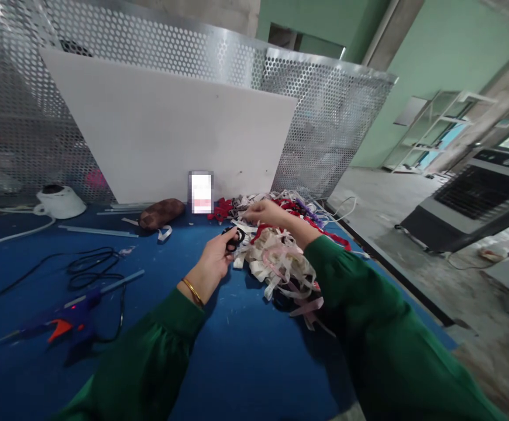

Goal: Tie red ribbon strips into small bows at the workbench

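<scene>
My left hand [214, 257], with a gold bangle at the wrist, is closed on a small black looped item [236, 238]; its exact kind is too small to tell. Farther forward, my right hand [264, 211] is over a heap of ribbon scraps, its fingertips bent together at the pile. Whatever they pinch, if anything, I cannot make out. Beneath my right forearm lie tangled cream and white ribbons [276, 257], and red ribbon pieces [223, 209] are mixed in at the back. Both arms wear green sleeves.
A blue glue gun [76, 313] with an orange trigger lies at left, its black cord [94, 266] coiled behind it. Glue sticks [100, 231], a brown pouch-like item [162, 213], a white cup [61, 202] and a lit phone [200, 193] stand or lie toward the white board [175, 128].
</scene>
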Available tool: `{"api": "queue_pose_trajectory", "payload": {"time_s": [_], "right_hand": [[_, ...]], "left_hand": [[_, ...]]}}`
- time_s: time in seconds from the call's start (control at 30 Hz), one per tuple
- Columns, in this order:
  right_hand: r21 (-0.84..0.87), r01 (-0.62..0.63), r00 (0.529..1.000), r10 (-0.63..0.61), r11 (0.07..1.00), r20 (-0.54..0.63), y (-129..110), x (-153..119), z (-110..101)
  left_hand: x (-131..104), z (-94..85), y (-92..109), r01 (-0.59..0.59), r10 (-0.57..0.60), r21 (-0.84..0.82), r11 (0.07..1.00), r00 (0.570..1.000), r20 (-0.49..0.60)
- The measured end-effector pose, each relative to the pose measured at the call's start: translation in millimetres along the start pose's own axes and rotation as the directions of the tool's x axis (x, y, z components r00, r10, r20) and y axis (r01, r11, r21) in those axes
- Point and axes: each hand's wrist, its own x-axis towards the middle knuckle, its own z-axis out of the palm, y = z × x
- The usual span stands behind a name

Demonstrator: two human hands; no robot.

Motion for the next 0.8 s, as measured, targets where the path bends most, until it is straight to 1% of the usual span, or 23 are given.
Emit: {"api": "queue_pose_trajectory", "payload": {"time_s": [0.03,0.07,0.13,0.17,0.23,0.3,0.37,0.43,0.53,0.6,0.7,0.8], "right_hand": [[-0.133,-0.190,0.979,0.179,0.973,-0.092,15.1,9.5,-3.3],[-0.181,-0.279,0.956,0.255,0.943,-0.146,29.3,17.7,-4.9],[-0.231,-0.370,0.924,0.332,0.900,-0.190,52.5,29.2,-2.2],[-0.243,-0.388,0.918,0.349,0.889,-0.190,60.7,32.5,1.7],[-0.267,-0.414,0.908,0.373,0.870,-0.190,71.1,35.5,11.2],[-0.289,-0.440,0.895,0.392,0.850,-0.212,76.6,36.3,18.8],[-0.309,-0.462,0.883,0.401,0.831,-0.242,80.5,36.8,21.7],[-0.328,-0.466,0.882,0.398,0.822,-0.254,84.1,37.5,21.4],[-0.360,-0.438,0.898,0.380,0.824,-0.221,87.6,37.8,21.9],[-0.382,-0.408,0.913,0.362,0.829,-0.190,88.1,37.7,25.9],[-0.408,-0.353,0.935,0.316,0.842,-0.159,87.6,38.5,34.5],[-0.417,-0.334,0.943,0.290,0.846,-0.166,88.9,40.4,37.6]], "left_hand": [[0.3,-0.3,1.7,-0.005,0.005,-0.002,1.000,1.000,-0.028],[0.8,-0.5,3.5,-0.008,0.008,-0.004,1.000,0.998,-0.056],[2.1,-1.0,6.6,-0.006,0.004,-0.018,1.000,0.994,-0.107],[2.9,-1.3,7.8,-0.002,-0.002,-0.028,1.000,0.992,-0.128],[4.3,-2.2,9.5,0.012,-0.020,-0.051,0.999,0.989,-0.149],[5.0,-3.0,10.3,0.028,-0.038,-0.070,0.997,0.990,-0.139],[4.7,-3.0,10.2,0.043,-0.052,-0.079,0.996,0.992,-0.117],[3.5,-2.1,9.0,0.056,-0.064,-0.083,0.995,0.992,-0.105],[0.4,0.7,6.5,0.080,-0.087,-0.089,0.993,0.993,-0.081],[-1.4,2.5,5.8,0.090,-0.097,-0.091,0.992,0.993,-0.074],[-1.6,3.2,7.3,0.095,-0.104,-0.092,0.991,0.991,-0.088],[1.1,1.5,9.5,0.096,-0.107,-0.107,0.990,0.989,-0.105]]}}
